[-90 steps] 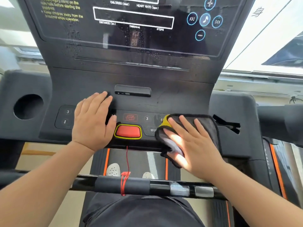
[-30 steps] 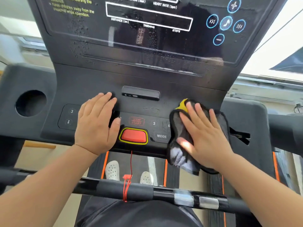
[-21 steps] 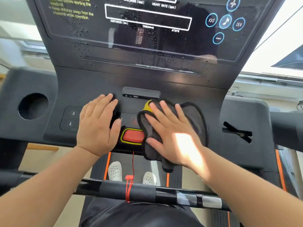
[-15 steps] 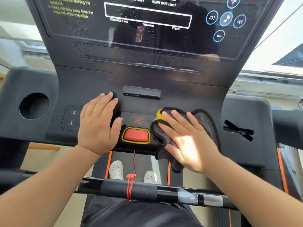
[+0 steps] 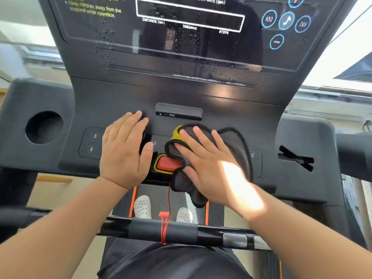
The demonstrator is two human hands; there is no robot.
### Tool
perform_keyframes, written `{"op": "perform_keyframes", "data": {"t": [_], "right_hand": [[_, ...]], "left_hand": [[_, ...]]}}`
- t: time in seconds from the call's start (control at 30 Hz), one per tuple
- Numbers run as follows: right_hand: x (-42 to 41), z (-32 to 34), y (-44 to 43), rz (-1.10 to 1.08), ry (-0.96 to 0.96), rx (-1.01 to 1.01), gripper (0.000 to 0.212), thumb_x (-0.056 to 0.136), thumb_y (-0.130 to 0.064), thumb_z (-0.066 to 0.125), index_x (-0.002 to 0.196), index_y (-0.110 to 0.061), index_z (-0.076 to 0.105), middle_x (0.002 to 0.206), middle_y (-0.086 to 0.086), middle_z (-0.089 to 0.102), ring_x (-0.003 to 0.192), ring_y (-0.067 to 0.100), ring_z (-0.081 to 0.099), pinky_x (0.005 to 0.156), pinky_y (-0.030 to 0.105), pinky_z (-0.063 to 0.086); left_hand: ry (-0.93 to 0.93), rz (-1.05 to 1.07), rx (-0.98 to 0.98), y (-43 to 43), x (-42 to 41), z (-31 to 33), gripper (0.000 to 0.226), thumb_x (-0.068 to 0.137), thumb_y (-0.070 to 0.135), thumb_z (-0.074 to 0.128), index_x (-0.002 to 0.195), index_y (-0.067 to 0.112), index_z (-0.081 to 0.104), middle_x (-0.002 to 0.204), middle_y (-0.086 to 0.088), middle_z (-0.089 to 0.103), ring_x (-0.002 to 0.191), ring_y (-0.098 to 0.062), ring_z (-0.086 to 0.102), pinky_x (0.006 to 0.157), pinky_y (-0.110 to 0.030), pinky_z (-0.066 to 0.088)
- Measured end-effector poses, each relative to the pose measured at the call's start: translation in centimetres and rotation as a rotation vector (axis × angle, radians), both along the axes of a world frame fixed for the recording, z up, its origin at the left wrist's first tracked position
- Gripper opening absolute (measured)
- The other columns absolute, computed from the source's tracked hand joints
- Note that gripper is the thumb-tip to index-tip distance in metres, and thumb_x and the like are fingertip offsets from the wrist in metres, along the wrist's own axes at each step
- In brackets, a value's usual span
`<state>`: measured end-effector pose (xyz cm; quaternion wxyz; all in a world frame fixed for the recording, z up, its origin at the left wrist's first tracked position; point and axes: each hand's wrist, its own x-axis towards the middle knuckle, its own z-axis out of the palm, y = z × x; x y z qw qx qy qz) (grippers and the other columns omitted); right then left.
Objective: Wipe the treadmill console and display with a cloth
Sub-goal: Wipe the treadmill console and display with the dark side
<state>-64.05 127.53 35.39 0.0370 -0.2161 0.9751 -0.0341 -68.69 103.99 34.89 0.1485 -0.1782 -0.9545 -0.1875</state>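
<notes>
While the right hand (image 5: 209,164) presses flat on it with fingers straight and spread, the grey cloth (image 5: 234,141) lies bunched on the lower panel of the treadmill console (image 5: 231,111), just right of centre. Its yellow corner (image 5: 178,132) shows beside the fingertips, its left edge overlaps the right end of the red stop button (image 5: 167,164), and its lower fold hangs off the console's near edge. On the far side of that button the left hand (image 5: 124,152) rests palm down on the panel, fingers straight and close together, holding nothing and clear of the cloth, so the two hands are apart with the button between them. A small port block (image 5: 179,111) sits just above the cloth, and a keypad (image 5: 93,141) marked 3 with a down arrow lies left of the left hand. Higher up, the glossy black display (image 5: 191,43) carries water droplets at its lower left and along its bottom edge, with blue-ringed media buttons (image 5: 285,20) at its right. A round cup hole (image 5: 44,127) opens at far left and an angular slot (image 5: 296,161) at right. A red cord (image 5: 169,196) drops from under the button to the black handlebar (image 5: 211,234), where it is tied. Below, two white shoes (image 5: 142,206) stand on the belt.
</notes>
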Motion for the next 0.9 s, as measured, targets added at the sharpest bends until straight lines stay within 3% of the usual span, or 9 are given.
{"op": "perform_keyframes", "data": {"t": [0.13, 0.23, 0.33, 0.5, 0.63, 0.77, 0.9], "right_hand": [[2.4, 0.1, 6.2, -0.011, 0.009, 0.074, 0.059, 0.098, -0.042, 0.039, 0.155, -0.028, 0.043, 0.17, -0.003, 0.024, 0.157, 0.023, 0.024, 0.126, 0.051, 0.017], [2.8, 0.2, 10.2, -0.188, -0.055, 0.083, 0.059, 0.102, -0.045, 0.03, 0.158, -0.028, 0.037, 0.172, -0.007, 0.014, 0.16, 0.02, 0.012, 0.127, 0.052, 0.01], [2.1, 0.3, 8.4, -0.295, -0.034, 0.083, 0.061, 0.102, -0.047, 0.028, 0.159, -0.027, 0.035, 0.172, -0.005, 0.014, 0.16, 0.024, 0.01, 0.127, 0.054, 0.007], [0.9, 0.2, 2.4, -0.124, 0.018, 0.032, 0.059, 0.097, -0.043, 0.037, 0.154, -0.026, 0.046, 0.169, -0.003, 0.028, 0.157, 0.028, 0.022, 0.127, 0.056, 0.017], [2.9, 0.2, 5.2, -0.072, 0.004, 0.043, 0.056, 0.1, -0.04, 0.035, 0.151, -0.024, 0.05, 0.169, -0.002, 0.029, 0.156, 0.025, 0.027, 0.126, 0.051, 0.02], [3.3, 0.4, 10.0, -0.293, -0.047, 0.042, 0.061, 0.102, -0.045, 0.028, 0.158, -0.024, 0.04, 0.172, -0.004, 0.015, 0.159, 0.022, 0.013, 0.128, 0.051, 0.009], [0.3, 0.5, 6.9, -0.437, -0.024, -0.006, 0.065, 0.1, -0.047, 0.025, 0.159, -0.022, 0.034, 0.173, 0.002, 0.015, 0.159, 0.033, 0.009, 0.125, 0.059, 0.008]], "left_hand": [[0.005, -0.005, 0.0, 0.0, 0.0, 0.0, 0.057, 0.097, 0.036, 0.036, 0.135, 0.0, 0.058, 0.145, -0.018, 0.055, 0.136, -0.039, 0.049, 0.11, -0.056, 0.037], [0.014, -0.011, -0.004, 0.0, 0.0, -0.1, 0.057, 0.097, 0.036, 0.036, 0.135, 0.0, 0.058, 0.145, -0.018, 0.056, 0.135, -0.04, 0.049, 0.109, -0.056, 0.037], [-0.006, -0.007, -0.005, 0.0, -0.1, 0.0, 0.058, 0.097, 0.037, 0.035, 0.135, 0.001, 0.058, 0.145, -0.017, 0.055, 0.136, -0.039, 0.049, 0.11, -0.056, 0.037], [-0.016, 0.003, -0.004, 0.0, 0.0, 0.2, 0.057, 0.097, 0.036, 0.036, 0.135, 0.001, 0.058, 0.145, -0.017, 0.055, 0.137, -0.038, 0.048, 0.111, -0.056, 0.035], [-0.027, 0.0, -0.008, 0.2, 0.1, 0.2, 0.057, 0.096, 0.036, 0.036, 0.135, 0.001, 0.058, 0.145, -0.017, 0.055, 0.137, -0.039, 0.048, 0.112, -0.056, 0.035], [-0.024, 0.009, -0.015, 0.2, 0.0, 0.2, 0.057, 0.096, 0.036, 0.037, 0.135, 0.001, 0.058, 0.145, -0.017, 0.056, 0.136, -0.039, 0.048, 0.111, -0.055, 0.034], [-0.019, 0.009, -0.022, 0.2, 0.0, 0.1, 0.055, 0.096, 0.036, 0.039, 0.134, 0.001, 0.059, 0.144, -0.017, 0.056, 0.136, -0.038, 0.048, 0.111, -0.055, 0.035]]}}
